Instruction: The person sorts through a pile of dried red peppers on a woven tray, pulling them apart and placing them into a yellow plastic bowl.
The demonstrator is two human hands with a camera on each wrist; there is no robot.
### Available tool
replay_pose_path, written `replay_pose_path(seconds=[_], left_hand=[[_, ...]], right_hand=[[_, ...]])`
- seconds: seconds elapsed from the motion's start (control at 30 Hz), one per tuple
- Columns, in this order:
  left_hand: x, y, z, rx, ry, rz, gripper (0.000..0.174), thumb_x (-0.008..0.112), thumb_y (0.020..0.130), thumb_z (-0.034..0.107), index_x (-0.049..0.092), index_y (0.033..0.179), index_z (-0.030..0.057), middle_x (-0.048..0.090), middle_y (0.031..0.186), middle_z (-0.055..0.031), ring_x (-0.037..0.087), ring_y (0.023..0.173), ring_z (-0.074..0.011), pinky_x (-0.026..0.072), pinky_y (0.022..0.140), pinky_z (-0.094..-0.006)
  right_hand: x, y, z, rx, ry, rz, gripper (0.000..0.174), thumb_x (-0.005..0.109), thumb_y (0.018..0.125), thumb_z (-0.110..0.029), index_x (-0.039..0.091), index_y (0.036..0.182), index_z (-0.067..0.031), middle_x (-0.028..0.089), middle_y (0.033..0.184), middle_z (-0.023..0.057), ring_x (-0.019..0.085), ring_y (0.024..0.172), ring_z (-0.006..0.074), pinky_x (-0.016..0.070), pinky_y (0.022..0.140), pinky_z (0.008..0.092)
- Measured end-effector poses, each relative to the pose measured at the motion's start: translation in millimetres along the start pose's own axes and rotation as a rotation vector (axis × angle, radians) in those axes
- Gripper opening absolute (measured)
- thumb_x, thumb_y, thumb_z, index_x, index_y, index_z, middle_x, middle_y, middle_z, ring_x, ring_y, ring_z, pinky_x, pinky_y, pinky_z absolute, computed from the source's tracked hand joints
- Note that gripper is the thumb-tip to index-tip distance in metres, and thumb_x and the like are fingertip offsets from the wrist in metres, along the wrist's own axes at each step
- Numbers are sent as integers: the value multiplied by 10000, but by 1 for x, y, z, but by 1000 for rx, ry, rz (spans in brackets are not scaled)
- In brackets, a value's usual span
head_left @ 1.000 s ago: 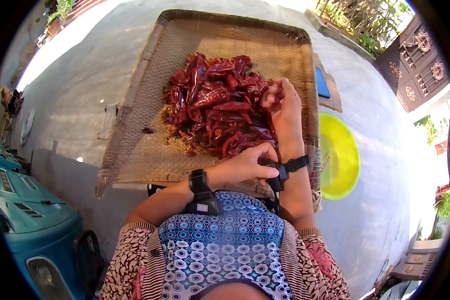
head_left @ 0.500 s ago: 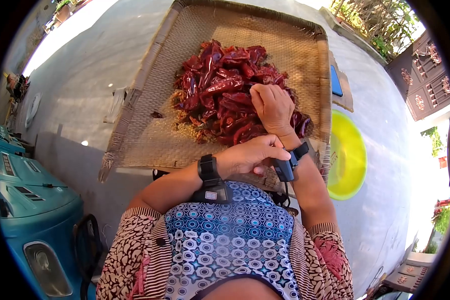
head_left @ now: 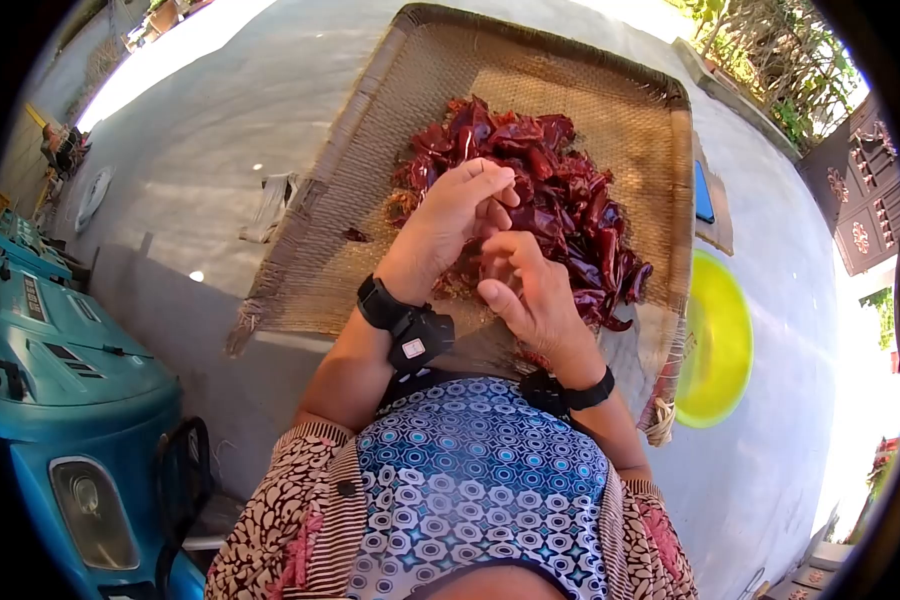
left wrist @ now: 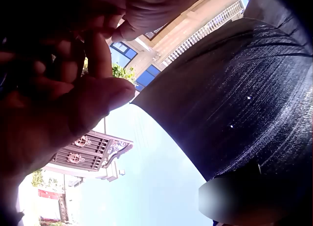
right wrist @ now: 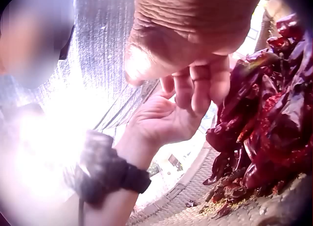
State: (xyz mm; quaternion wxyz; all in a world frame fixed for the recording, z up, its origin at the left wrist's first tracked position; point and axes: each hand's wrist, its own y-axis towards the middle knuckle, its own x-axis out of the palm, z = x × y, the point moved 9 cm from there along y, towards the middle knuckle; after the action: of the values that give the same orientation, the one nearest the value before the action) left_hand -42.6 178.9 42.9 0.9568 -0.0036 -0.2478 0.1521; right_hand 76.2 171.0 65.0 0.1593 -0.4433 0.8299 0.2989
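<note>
A heap of dried red peppers (head_left: pixel 570 215) lies on a woven tray (head_left: pixel 315 215). Over its near left part is my left hand (head_left: pixel 448 215), fingers loosely bent, with nothing visible in them. My right hand (head_left: pixel 542 300) is beside it over the near edge of the heap, thumb apart and fingers bent, holding nothing that shows. In the right wrist view the right hand (right wrist: pixel 195 30) is in front of the left hand (right wrist: pixel 164 120); whether they touch cannot be told. The left wrist view shows the left hand (left wrist: pixel 73 106) dark. Black straps with small devices circle both wrists.
A yellow-green basin (head_left: pixel 715 340) stands right of the tray, near a blue flat object (head_left: pixel 704 195) on cardboard. A teal vehicle (head_left: pixel 80 380) is at the left, with a black-framed chair beside it. Seeds and a small dark piece lie on the tray.
My left hand has left the device at the right wrist and moved up and left over the peppers. The right hand has drawn nearer to the body, and the view has shifted left.
</note>
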Motion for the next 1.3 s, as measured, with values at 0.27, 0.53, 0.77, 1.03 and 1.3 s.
replay_pose_path(seconds=[0.27, 0.53, 0.77, 1.03, 1.3], left_hand=[[-48, 27, 40, 295, -297, 191, 191, 579, 938, 247, 546, 837, 89, 591, 752, -19, 554, 620, -104, 420, 535, -261], [21, 4, 71, 1119, 1598, 594, 280, 664, 780, 80, 575, 1045, 88, 580, 1028, -75, 598, 847, -286, 515, 679, -369], [-1, 6, 66, 1000, 1339, 626, 158, 648, 800, 56, 634, 957, 61, 598, 889, -63, 572, 820, -253, 486, 742, -364], [-9, -5, 27, 548, 1364, 202, 342, 735, 773, 205, 646, 1081, 84, 586, 1030, -105, 489, 996, -284, 428, 892, -395], [16, -29, 31, 625, 1384, 133, 356, 754, 721, 66, 641, 1058, 93, 629, 1004, -57, 508, 956, -281, 449, 830, -377]], right_hand=[[43, 11, -35, 65, 87, -171, 525, 694, 831, -404, 466, 1132, -40, 632, 824, 179, 658, 718, 343, 514, 628, 394], [47, 12, -30, 44, 138, -278, 443, 669, 847, -330, 465, 1074, -9, 610, 783, 203, 644, 722, 355, 497, 630, 398], [50, 8, -22, 42, 156, -328, 428, 651, 869, -350, 492, 1096, -24, 621, 784, 185, 644, 730, 329, 497, 666, 369], [-17, 6, 22, 262, 327, 11, 207, 600, 944, -176, 611, 1085, -25, 652, 801, 46, 586, 662, 87, 485, 601, 243], [-61, -1, 49, 350, 177, 339, 258, 608, 948, -240, 593, 1110, -39, 586, 714, 11, 502, 582, 53, 416, 529, 214]])
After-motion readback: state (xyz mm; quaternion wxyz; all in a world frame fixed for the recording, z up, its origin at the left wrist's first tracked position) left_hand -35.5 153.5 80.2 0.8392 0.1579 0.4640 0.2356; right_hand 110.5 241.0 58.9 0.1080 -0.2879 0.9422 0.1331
